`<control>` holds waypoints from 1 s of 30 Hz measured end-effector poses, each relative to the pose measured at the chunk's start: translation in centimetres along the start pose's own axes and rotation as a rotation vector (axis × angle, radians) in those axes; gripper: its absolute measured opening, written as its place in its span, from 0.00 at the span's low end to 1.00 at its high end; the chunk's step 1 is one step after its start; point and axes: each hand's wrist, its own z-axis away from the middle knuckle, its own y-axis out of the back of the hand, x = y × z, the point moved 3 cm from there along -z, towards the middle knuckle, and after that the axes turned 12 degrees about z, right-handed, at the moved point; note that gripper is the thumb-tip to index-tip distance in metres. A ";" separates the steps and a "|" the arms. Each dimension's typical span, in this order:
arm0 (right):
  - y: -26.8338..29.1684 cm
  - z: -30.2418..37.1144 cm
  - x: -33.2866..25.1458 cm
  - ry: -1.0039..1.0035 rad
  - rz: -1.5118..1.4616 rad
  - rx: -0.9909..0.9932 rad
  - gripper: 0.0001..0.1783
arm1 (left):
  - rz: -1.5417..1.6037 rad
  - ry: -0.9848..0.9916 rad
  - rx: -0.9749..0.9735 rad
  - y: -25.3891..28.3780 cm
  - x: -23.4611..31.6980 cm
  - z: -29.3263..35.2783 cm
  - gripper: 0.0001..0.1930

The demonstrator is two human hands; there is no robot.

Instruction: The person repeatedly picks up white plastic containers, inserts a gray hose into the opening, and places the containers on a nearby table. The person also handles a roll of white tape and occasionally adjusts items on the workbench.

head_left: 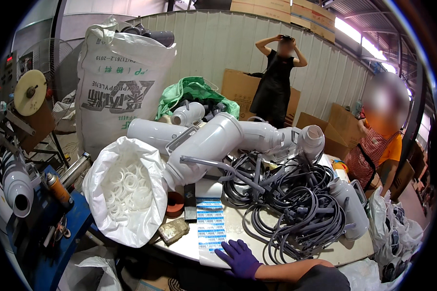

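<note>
My right hand [241, 260], in a purple glove, rests at the table's near edge with its fingers spread. Its fingertips touch the lower right part of a sheet of blue-and-white labels [211, 224]. My left hand is out of view. Left of the sheet are a tape-wrapped block [174, 231], a reddish-brown tape roll [175, 203] and a dark bar [190, 202]. Beyond my hand lie coiled dark grey hoses [306, 218]. A large grey plastic bottle with a handle [209, 145] lies tilted behind the sheet.
A white bag of translucent rings [128, 189] stands at left, before a tall woven sack [116, 97]. More grey bottles [342, 206] lie around the table [234, 224]. A blue bench [75, 216] is far left. Two people [273, 89] [374, 150] stand beyond, near cardboard boxes.
</note>
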 end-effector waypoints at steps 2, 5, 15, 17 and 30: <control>0.1 -0.8 -0.4 0.023 0.012 0.030 0.50 | -0.030 0.251 -0.061 1.1 -3.6 1.9 0.11; -0.5 -1.8 -1.0 0.039 0.010 0.081 0.52 | -0.389 0.161 -0.043 3.1 -6.9 5.5 0.08; 6.1 -3.1 -1.8 0.267 -0.048 -0.101 0.39 | 0.141 0.076 0.495 22.2 23.9 11.2 0.17; 13.3 -4.0 -8.2 0.455 -0.034 0.481 0.21 | 0.166 0.116 0.816 24.1 22.8 21.1 0.13; 9.5 -7.6 -23.9 1.179 -0.466 0.190 0.21 | 0.503 0.956 2.130 11.2 8.2 68.2 0.26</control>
